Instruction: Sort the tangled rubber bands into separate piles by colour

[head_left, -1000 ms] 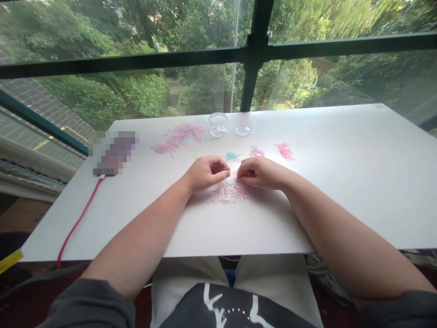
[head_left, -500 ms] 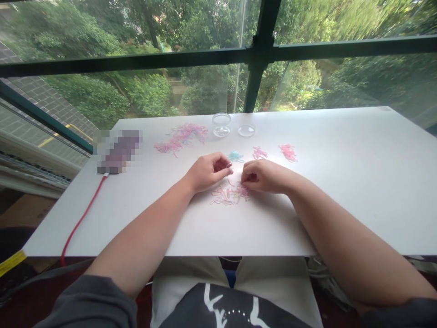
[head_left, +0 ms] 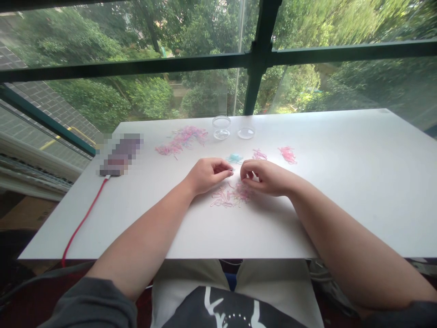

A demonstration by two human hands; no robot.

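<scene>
My left hand rests on the table with thumb and forefinger pinched; a tiny bluish bit shows at the tips, too small to name. Facing it, my right hand has its fingers curled and the fingertips close together at the upper right edge of a mixed heap of small rubber bands. Whatever those right fingertips hold is hidden. Just beyond my hands lie three little piles of bands: a light blue one, a pinkish-purple one and a coral pink one.
A larger heap of pink and purple bands spreads at the back left. Two clear round containers stand near the window. At the left, a blurred-out phone-like object has a red cable running over the white table's front edge.
My left thumb and forefinger have drawn closer together. The right fingers have shifted slightly and spread a little at the knuckles. The piles look the same; the view has tilted slightly.
</scene>
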